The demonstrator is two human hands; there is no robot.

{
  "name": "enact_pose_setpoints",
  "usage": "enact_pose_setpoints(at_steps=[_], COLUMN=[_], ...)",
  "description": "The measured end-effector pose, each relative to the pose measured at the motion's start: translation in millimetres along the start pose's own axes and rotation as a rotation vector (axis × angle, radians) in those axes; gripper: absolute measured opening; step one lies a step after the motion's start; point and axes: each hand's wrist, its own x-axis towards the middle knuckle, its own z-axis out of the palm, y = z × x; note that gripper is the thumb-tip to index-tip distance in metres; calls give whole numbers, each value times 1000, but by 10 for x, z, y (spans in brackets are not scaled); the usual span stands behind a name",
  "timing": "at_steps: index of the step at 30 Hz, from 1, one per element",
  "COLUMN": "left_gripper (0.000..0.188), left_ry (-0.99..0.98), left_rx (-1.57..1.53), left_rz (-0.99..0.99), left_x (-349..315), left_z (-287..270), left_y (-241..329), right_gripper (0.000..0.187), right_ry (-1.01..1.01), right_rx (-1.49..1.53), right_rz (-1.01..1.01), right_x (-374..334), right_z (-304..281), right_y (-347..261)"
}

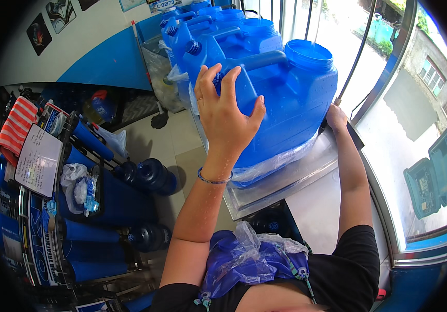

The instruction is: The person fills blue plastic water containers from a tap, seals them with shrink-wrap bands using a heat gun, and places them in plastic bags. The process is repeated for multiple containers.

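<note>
The nearest blue water jug stands upright on a metal counter, its wide mouth uncapped. Clear plastic wraps its base. My left hand hovers in front of its handle side, fingers curved and spread. Between those fingers shows the small dark blue cap of the jug's spout; I cannot tell whether they touch it. My right hand reaches to the counter edge at the jug's right, beside the lower end of a thin black rod. Its fingers are mostly hidden.
More blue jugs line up behind the first. On the left are a dark blue bin, round dark blue bottles on the floor and a whiteboard. Window glass borders the right side. A plastic-covered purple bundle lies against my chest.
</note>
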Motion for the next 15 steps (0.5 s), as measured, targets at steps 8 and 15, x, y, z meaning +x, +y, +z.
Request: enact_pose_setpoints(at_steps=[8, 15], left_gripper=[58, 58], left_ry=[0, -1], left_rx=[24, 32], left_rz=[10, 10], left_x=[0, 0], left_z=[-8, -8], left_y=[-1, 3], right_gripper=[23, 21], right_ry=[-3, -5], right_rx=[15, -7], right_rz=[-4, -16], right_x=[-21, -62], right_z=[46, 41], right_y=[48, 45])
